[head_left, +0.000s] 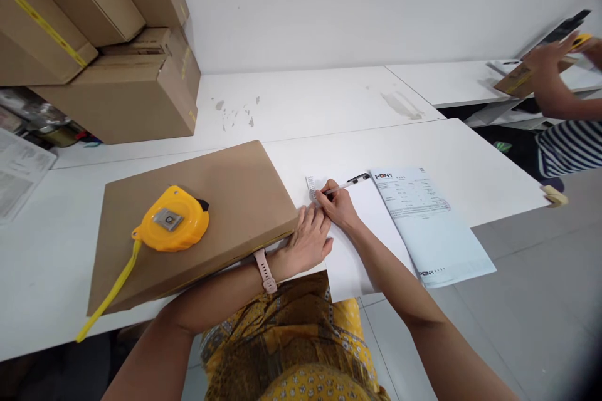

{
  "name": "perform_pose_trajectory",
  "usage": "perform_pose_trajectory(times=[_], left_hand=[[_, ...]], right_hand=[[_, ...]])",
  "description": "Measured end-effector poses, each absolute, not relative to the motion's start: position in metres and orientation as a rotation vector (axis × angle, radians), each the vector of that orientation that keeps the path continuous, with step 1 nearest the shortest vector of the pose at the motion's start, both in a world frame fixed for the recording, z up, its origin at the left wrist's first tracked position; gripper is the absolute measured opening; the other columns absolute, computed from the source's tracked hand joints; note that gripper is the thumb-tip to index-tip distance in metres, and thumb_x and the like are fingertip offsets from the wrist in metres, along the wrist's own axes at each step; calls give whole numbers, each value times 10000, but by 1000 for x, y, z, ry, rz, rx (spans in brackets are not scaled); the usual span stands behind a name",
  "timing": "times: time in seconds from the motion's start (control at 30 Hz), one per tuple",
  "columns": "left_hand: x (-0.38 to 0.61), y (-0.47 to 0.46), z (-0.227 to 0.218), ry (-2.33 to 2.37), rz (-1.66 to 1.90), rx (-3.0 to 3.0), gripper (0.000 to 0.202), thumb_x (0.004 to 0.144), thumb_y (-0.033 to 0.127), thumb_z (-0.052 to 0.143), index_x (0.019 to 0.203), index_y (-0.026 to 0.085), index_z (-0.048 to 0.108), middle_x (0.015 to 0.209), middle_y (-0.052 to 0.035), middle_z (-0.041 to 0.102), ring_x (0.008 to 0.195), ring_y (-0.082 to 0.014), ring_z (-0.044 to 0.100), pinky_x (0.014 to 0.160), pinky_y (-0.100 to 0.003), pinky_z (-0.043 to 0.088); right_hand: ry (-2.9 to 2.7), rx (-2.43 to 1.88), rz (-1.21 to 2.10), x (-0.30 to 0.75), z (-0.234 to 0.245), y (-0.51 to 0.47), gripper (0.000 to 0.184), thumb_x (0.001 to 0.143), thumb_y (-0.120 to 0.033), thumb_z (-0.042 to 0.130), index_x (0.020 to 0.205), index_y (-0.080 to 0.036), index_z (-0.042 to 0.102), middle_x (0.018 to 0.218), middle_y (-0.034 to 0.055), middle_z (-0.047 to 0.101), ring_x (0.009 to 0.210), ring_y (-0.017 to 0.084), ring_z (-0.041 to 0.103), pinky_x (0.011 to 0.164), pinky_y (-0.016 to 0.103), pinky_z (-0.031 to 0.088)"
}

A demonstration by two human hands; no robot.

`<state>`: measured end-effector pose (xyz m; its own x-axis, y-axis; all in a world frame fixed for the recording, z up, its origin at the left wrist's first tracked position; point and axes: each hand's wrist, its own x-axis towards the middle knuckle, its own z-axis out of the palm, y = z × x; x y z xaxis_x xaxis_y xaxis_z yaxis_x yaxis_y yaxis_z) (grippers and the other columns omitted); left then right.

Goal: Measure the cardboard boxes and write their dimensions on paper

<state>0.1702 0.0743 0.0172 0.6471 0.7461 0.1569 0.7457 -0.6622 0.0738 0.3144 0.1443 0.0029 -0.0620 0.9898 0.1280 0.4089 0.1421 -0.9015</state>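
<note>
My right hand (339, 207) grips a pen (345, 184), its tip down on a small slip of paper with writing (310, 187). Beside it my left hand (308, 239) lies flat with fingers stretched out, by the right edge of a flat cardboard box (239, 188). A yellow tape measure (173, 219) rests on that box, its yellow strap trailing over the front edge. Under my right forearm is a blank white sheet (362, 238). A printed form (418, 213) headed PONY lies to the right of it.
Cardboard boxes (136, 88) are stacked at the back left against the wall. A printed sheet (21, 172) is at the far left. At the right, another person's hand (548, 56) is by a small box (515, 79). The white table (301, 100) has worn patches.
</note>
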Motion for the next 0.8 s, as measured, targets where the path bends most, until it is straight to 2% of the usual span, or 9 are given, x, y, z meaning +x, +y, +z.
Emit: perform_pose_trajectory(times=[0.8], left_hand=[[169, 74, 16, 1275, 273, 2852, 529, 972, 398, 501, 1357, 36, 526, 1470, -239, 504, 1393, -397, 424, 1191, -545, 252]], right_hand=[[-1618, -1415, 905, 313, 4, 144, 212, 868, -387, 564, 749, -242, 466, 577, -49, 491, 543, 139, 456, 544, 283, 340]])
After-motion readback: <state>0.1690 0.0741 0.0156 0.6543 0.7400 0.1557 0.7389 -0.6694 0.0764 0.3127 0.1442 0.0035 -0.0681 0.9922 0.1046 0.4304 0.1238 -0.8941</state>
